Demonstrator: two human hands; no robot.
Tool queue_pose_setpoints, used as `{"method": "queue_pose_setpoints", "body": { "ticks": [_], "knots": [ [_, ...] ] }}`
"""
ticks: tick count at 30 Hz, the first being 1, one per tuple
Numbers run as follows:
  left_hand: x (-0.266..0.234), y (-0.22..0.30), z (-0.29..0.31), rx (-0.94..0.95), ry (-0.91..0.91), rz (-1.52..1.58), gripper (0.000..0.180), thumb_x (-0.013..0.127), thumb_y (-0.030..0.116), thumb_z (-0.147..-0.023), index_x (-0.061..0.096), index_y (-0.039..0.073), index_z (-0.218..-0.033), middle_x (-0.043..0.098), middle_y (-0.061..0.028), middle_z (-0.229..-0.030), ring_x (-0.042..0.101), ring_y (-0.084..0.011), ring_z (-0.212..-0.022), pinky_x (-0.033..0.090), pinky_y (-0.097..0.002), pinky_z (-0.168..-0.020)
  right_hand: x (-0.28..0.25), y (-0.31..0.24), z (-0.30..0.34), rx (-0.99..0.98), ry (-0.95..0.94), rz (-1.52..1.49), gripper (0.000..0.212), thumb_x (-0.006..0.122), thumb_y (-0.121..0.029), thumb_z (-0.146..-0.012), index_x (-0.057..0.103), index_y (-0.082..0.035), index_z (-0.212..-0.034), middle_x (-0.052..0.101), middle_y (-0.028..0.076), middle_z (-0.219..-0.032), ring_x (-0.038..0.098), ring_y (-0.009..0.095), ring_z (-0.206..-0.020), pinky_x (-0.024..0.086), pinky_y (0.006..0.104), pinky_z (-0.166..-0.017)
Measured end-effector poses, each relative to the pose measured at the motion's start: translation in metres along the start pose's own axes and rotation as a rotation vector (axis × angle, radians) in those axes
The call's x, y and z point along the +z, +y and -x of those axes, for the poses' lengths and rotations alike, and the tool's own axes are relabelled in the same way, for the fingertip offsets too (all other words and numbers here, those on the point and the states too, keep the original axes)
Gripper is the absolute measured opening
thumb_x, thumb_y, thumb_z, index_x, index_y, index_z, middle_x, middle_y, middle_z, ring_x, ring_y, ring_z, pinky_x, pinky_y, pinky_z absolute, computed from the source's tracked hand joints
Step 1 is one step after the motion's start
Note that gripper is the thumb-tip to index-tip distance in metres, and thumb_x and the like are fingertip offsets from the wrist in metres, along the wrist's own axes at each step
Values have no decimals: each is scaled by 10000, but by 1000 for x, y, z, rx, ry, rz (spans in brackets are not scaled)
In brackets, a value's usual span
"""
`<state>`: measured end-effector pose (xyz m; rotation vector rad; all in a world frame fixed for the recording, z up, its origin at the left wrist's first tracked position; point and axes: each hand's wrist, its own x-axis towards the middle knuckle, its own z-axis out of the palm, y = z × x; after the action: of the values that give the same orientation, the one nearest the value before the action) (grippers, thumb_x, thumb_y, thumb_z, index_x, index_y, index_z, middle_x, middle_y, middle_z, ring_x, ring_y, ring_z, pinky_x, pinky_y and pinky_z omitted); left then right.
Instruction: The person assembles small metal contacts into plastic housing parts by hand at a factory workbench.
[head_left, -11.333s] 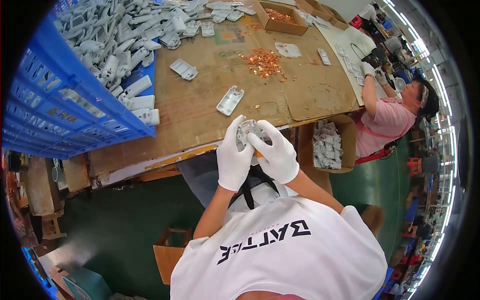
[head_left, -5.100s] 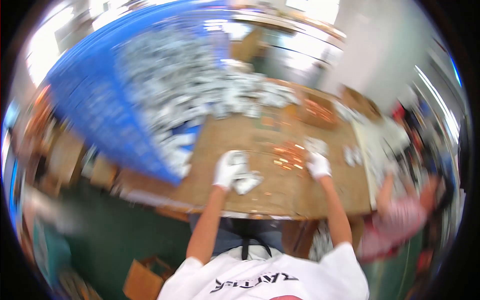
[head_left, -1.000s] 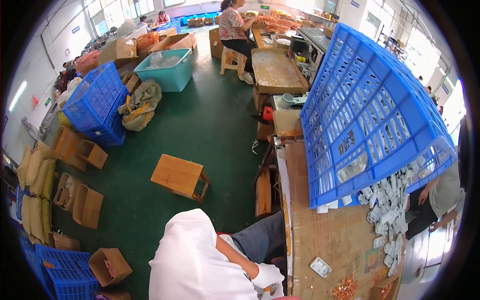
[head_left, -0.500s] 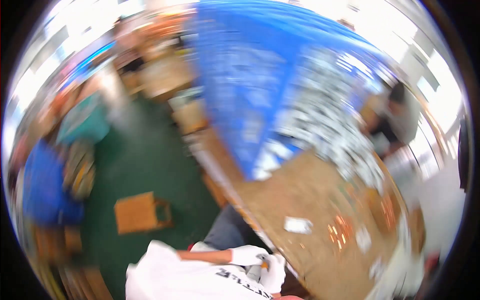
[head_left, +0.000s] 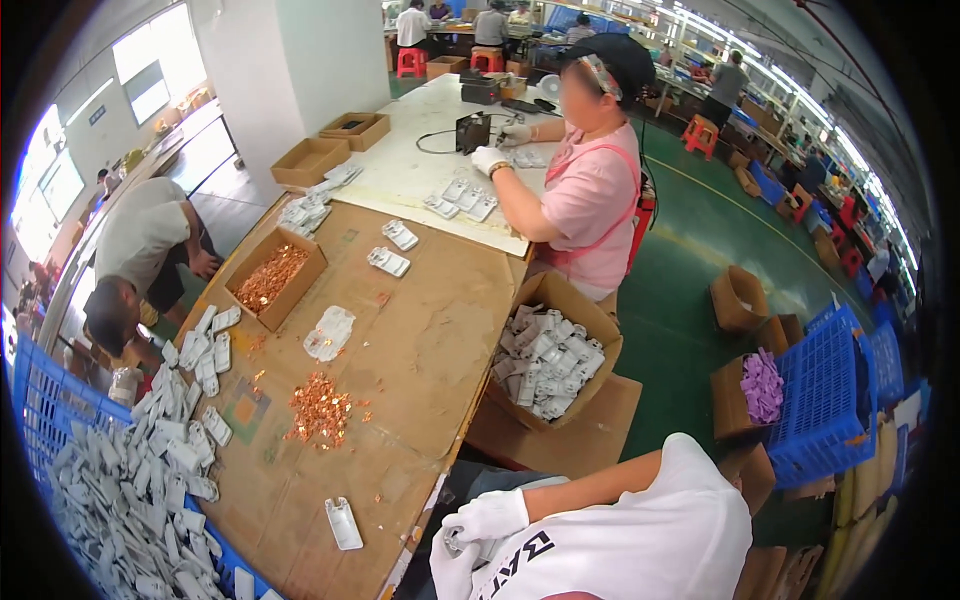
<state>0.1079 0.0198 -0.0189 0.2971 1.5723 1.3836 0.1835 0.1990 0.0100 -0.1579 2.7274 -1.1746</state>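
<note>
Both my hands wear white gloves and meet low in the view, beside the table's near edge. My right hand (head_left: pixel 492 515) is closed, its fingers bent over a small grey-white plastic part (head_left: pixel 455 541). Below it, my left hand (head_left: pixel 452 572) closes around the same part, which is mostly hidden by the gloves. Closest on the brown cardboard-covered table (head_left: pixel 420 350) lies a single white plastic casing (head_left: pixel 343 524). Farther in, a loose pile of small copper-coloured metal pieces (head_left: pixel 320 410) is spread beside a flattened white plastic bag (head_left: pixel 329 333).
A carton of white casings (head_left: pixel 555 365) stands by the table's right side. At left, a blue crate (head_left: pixel 60 395) overflows with casings. A carton of copper pieces (head_left: pixel 275 280) sits on the table. A gloved co-worker (head_left: pixel 590 190) sits at the far right; another person (head_left: pixel 150 240) bends at left.
My view has swung sharply to the right; the table now lies left of my body and the co-worker has come into sight. My hands remain together around the part.
</note>
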Motion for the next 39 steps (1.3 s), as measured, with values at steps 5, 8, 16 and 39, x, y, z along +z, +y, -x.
{"method": "queue_pose_setpoints", "body": {
  "ticks": [5, 8, 16, 39],
  "knots": [
    [3, 26, 7, -109, -49, -54, 525, 639, 4, -850, 482, 12, -1351, 576, -111, -1254, 540, -183, -1134, 454, -296, -951, -3, -8, 2, -34, 20, 78, 120, 588, -153, -832, 659, -85, -899, 558, 124, -992, 642, 312, -848, 554, 427, -681],
    [-6, 15, 8, -107, -12, -27, 498, 644, 28, -871, 491, 8, -1344, 583, -108, -1248, 542, -183, -1130, 451, -298, -955, -1, -4, -8, -90, 0, 44, 240, 587, -219, -851, 571, -56, -1027, 621, 149, -871, 663, 351, -794, 542, 449, -660],
    [-8, 24, 6, -103, 3, -102, 511, 677, 133, -906, 479, 9, -1361, 581, -127, -1265, 531, -204, -1162, 427, -327, -996, -2, -7, -12, -46, 33, 21, 270, 556, -220, -876, 527, -43, -1078, 613, 160, -801, 656, 349, -758, 535, 446, -636],
    [-6, 0, 6, 141, 79, 4, 356, 730, 63, -818, 583, -22, -1131, 663, -62, -1057, 625, -130, -965, 499, -280, -843, -3, -18, -20, -195, 42, 207, 291, 569, -249, -882, 523, -57, -1097, 640, 174, -751, 658, 357, -650, 537, 460, -567]
  ]
}}
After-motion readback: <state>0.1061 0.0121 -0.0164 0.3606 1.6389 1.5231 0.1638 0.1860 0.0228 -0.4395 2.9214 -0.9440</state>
